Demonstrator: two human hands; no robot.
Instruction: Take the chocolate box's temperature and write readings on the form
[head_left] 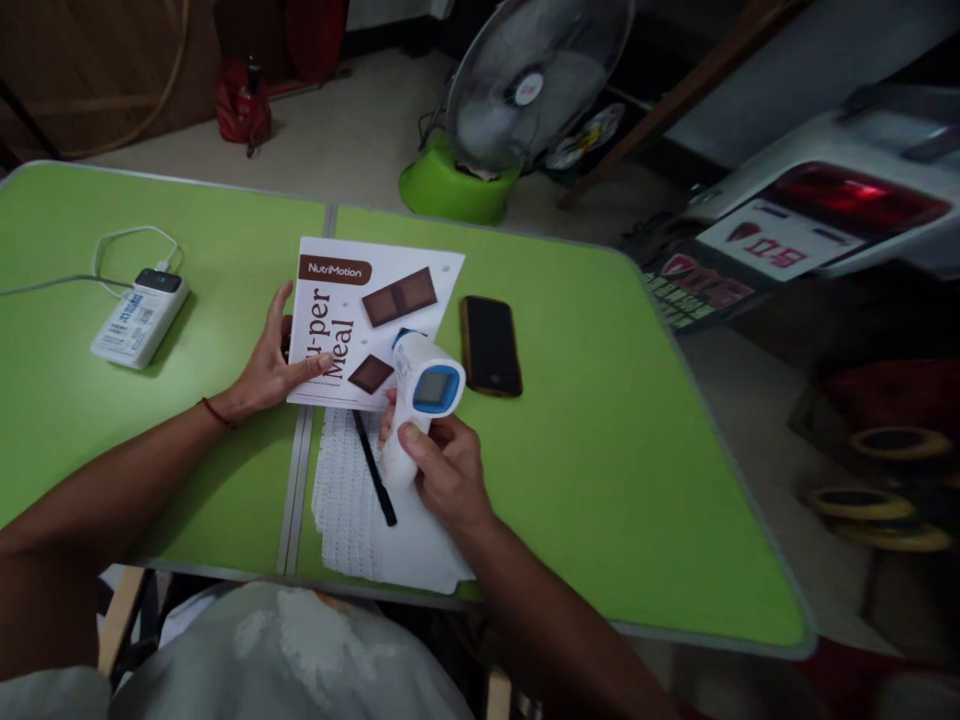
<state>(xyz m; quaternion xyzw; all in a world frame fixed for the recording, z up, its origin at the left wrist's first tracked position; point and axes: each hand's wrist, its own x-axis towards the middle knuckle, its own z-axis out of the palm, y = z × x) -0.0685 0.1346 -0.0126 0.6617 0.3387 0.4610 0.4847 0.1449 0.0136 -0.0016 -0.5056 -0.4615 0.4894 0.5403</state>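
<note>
My left hand (281, 360) grips the left edge of a white and brown NutriMotion box (337, 270), thumb on its printed front. The box is tilted up over the table, its face towards me. In my right hand (450, 465) is a white infrared thermometer (409, 400) with a blue-rimmed grey screen, its front end pointed at the box. My right fingers wrap its handle, and the thumb lies on its back. Below them are white papers (345, 530) with rows of writing, with a black pen (373, 468) lying on top.
A dark phone (491, 345) in a brown case lies right of the box. On the left is a white power bank (142, 318) with a cable plugged in. The green table (600, 480) has a metal seam. Beyond its far edge stands a fan (529, 90); a motorbike (847, 200) is at right.
</note>
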